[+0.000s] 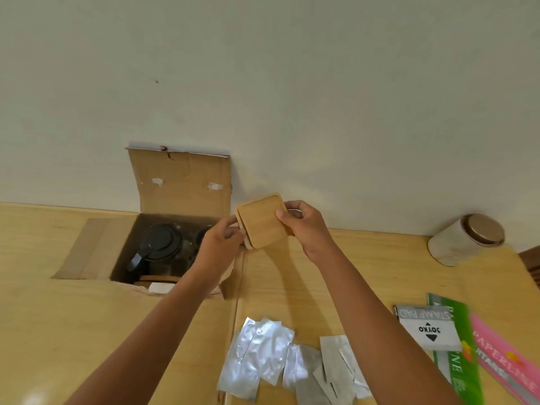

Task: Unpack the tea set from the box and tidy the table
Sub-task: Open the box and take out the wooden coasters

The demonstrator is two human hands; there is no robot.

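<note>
Foil packets (pixel 257 355) lie scattered on the desk (pixel 87 317) nearest me, with a stamp pad (pixel 429 327) and paper packs (pixel 496 355) to their right. Above them both hands pinch a stack of wooden coasters (pixel 261 220) in the air, the left hand (pixel 222 241) at its lower left corner, the right hand (pixel 304 226) on its right edge. Just left, the box (pixel 175 182) stands open with a black-lidded teapot (pixel 159 244) inside. A jar (pixel 464 238) sits far right

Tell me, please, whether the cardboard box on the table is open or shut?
Open: the cardboard box has its back flap standing up against the wall, and a black-lidded pot shows inside.
</note>
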